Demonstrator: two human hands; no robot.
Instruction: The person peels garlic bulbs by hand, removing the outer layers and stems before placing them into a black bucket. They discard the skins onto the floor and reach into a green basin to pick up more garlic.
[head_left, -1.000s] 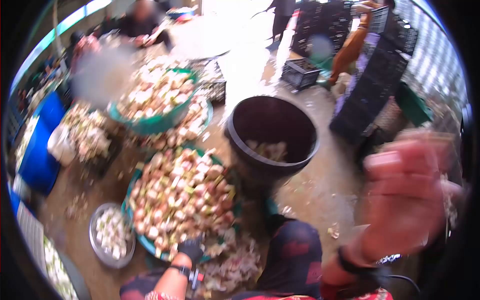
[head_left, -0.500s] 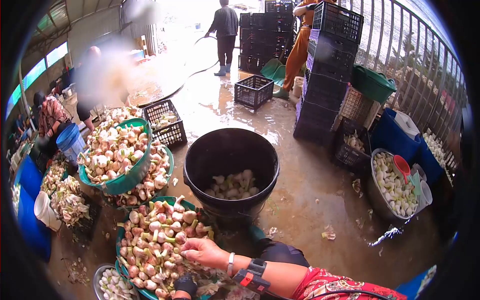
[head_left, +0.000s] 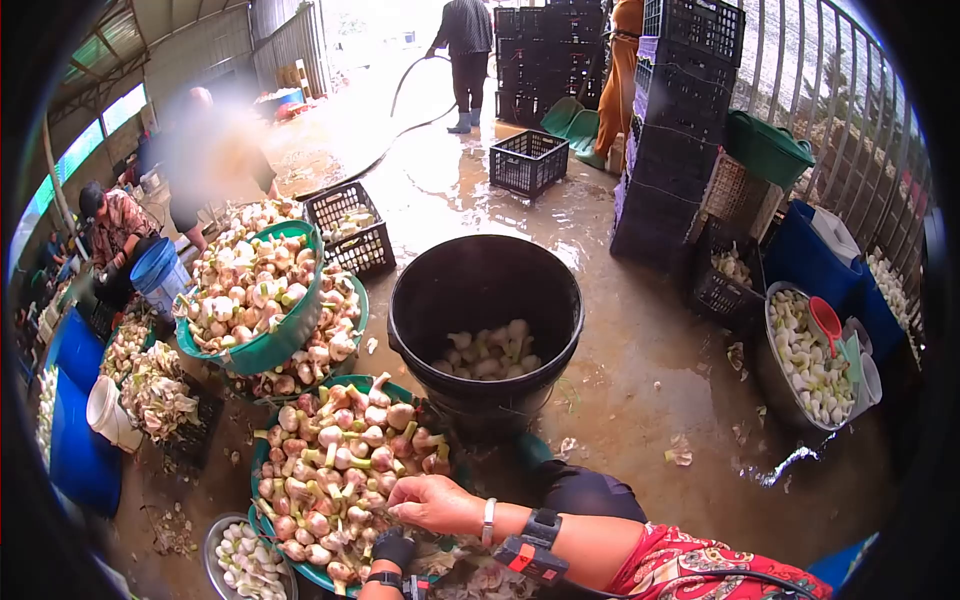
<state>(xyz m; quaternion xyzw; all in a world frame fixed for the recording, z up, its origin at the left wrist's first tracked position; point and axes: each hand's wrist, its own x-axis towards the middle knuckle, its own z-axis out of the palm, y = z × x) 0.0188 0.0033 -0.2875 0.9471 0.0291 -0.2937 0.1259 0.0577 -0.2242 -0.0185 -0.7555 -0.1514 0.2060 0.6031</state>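
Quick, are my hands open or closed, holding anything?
Left hand: gloved, by the garlic; grip can't be told.
Right hand: partly curled; can't tell if holding anything.

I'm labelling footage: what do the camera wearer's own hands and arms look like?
The right hand is bare, with a silvery band, a black strap and a dark box with a red mark; a dark cable crosses the red patterned sleeve. The left hand wears a black glove and a dark wristband.

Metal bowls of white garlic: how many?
2: small bowl lower left, beside the front green basin; larger bowl at right, with a red ladle. More may be hidden.
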